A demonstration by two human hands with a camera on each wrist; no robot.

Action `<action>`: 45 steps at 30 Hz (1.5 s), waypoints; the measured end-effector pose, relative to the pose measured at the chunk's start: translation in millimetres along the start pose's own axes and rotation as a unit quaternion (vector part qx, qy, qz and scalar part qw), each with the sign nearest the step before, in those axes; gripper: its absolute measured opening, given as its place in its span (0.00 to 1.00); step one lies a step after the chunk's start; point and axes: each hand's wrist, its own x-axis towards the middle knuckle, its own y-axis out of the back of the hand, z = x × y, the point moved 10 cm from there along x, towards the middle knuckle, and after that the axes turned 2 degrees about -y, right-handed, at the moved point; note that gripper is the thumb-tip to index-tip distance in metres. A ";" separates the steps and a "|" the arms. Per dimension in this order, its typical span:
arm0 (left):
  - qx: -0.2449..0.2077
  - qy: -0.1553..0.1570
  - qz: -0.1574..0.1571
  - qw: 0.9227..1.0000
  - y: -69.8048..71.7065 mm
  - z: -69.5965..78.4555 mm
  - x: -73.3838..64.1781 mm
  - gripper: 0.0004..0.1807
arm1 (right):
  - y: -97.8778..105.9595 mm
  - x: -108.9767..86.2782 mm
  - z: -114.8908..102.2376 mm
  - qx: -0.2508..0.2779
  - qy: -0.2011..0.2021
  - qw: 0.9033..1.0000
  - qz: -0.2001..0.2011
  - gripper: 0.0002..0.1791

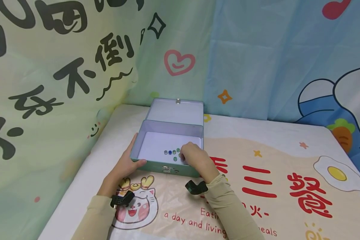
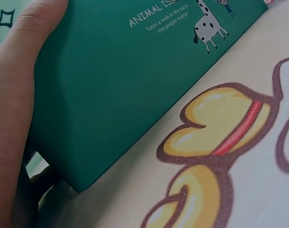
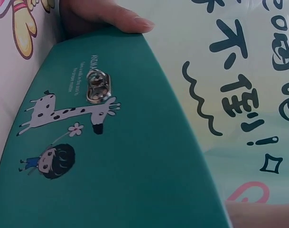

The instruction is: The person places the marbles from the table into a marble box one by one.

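A green tin box [image 1: 151, 165] with a pale inside lies on the table, its hinged lid [image 1: 175, 111] swung back. My left hand [image 1: 124, 165] grips the box's front left corner, thumb over the front rim and fingers along the side. Inside, several small glass marbles lie on the floor toward the right, among them a dark blue marble [image 1: 170, 152] and a green marble [image 1: 175, 159]. Over the front right rim reaches my right hand [image 1: 195, 157], fingers down beside the marbles. Its fingertips are hidden, so I cannot tell whether they hold one.
A metal clasp [image 3: 98, 86] sticks out from the box's printed front wall. Behind the box hangs a printed cloth backdrop [image 1: 240, 76]. The tabletop cover [image 1: 276, 153] carries red lettering and cartoon pictures. Each wrist bears a black strapped device [image 1: 196, 187].
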 end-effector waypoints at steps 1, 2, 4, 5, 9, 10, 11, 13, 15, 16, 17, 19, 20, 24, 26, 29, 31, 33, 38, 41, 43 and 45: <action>0.000 -0.001 -0.001 1.000 -0.3 0.6 -0.1 0.64 | 1.0 -0.7 -0.4 0.003 0.005 1.000 0.002 0.05; 0.000 0.001 -0.001 1.000 -0.7 0.8 -0.1 0.65 | 1.7 -1.0 -0.6 0.009 0.009 1.000 0.005 0.05; 0.000 0.001 -0.001 1.000 -1.0 1.4 -0.2 0.65 | 4.4 -1.4 -1.9 0.016 0.024 0.999 0.014 0.05; 0.001 0.002 -0.001 1.000 -1.0 1.3 -0.3 0.64 | 6.5 -1.6 -3.0 0.020 0.033 0.999 0.021 0.06; -0.003 0.001 -0.001 1.000 -0.6 1.8 -0.2 0.64 | 18.8 -4.0 -6.5 0.037 0.066 0.996 0.053 0.08; -0.007 0.001 -0.001 1.000 -0.3 2.3 -0.3 0.64 | 23.0 -5.4 -6.7 0.043 0.071 0.995 0.061 0.08; -0.009 0.000 -0.002 1.000 -0.2 2.5 -0.4 0.63 | 27.0 -7.2 -6.5 0.053 0.075 0.993 0.068 0.08; -0.016 -0.004 -0.003 1.000 0.4 4.0 -0.5 0.63 | 35.7 -12.0 -4.6 0.067 0.077 0.991 0.082 0.09; -0.015 -0.008 -0.003 1.000 1.3 4.1 -0.4 0.63 | 44.4 -18.0 -1.6 0.081 0.073 0.990 0.093 0.09; -0.015 -0.009 -0.003 1.000 1.1 4.5 -0.5 0.64 | 47.8 -21.7 0.9 0.087 0.068 0.989 0.095 0.09; -0.013 -0.009 -0.003 1.000 1.0 4.7 -0.8 0.64 | 51.0 -25.5 3.4 0.092 0.063 0.989 0.098 0.09; -0.010 -0.007 -0.001 1.000 1.0 4.3 -1.0 0.64 | 55.9 -33.3 8.8 0.096 0.050 0.989 0.101 0.10; -0.007 -0.005 -0.001 1.000 0.8 4.1 -1.2 0.64 | 58.1 -37.4 11.2 0.097 0.047 0.989 0.103 0.10; -0.002 0.006 -0.002 1.000 0.0 3.9 -2.6 0.63 | 65.7 -54.2 23.7 0.092 0.038 0.988 0.120 0.10; -0.002 0.008 -0.002 1.000 -0.1 4.2 -2.8 0.63 | 70.2 -63.0 32.8 0.092 0.028 0.987 0.132 0.10; -0.003 0.006 -0.001 1.000 0.1 4.1 -2.1 0.63 | 75.6 -76.7 49.4 0.094 -0.001 0.986 0.141 0.11; -0.005 0.002 -0.001 1.000 0.9 3.9 -1.3 0.63 | 76.9 -84.8 59.5 0.088 -0.017 0.986 0.140 0.12; -0.005 0.000 -0.002 1.000 2.2 3.1 -0.5 0.63 | 76.1 -92.2 68.2 0.080 -0.030 0.987 0.136 0.13; 0.000 0.005 -0.002 1.000 3.4 0.2 0.2 0.63 | 64.2 -107.5 88.1 0.068 -0.060 0.987 0.130 0.13; 0.001 0.011 -0.002 1.000 2.3 -0.2 -0.2 0.62 | 53.3 -114.8 98.4 0.067 -0.082 0.986 0.128 0.13; 0.002 0.014 -0.003 1.000 1.1 0.3 -0.5 0.62 | 46.3 -118.7 103.5 0.065 -0.091 0.985 0.128 0.13; -0.001 0.013 -0.003 1.000 0.1 1.3 -0.8 0.62 | 39.6 -122.2 107.8 0.062 -0.098 0.985 0.129 0.13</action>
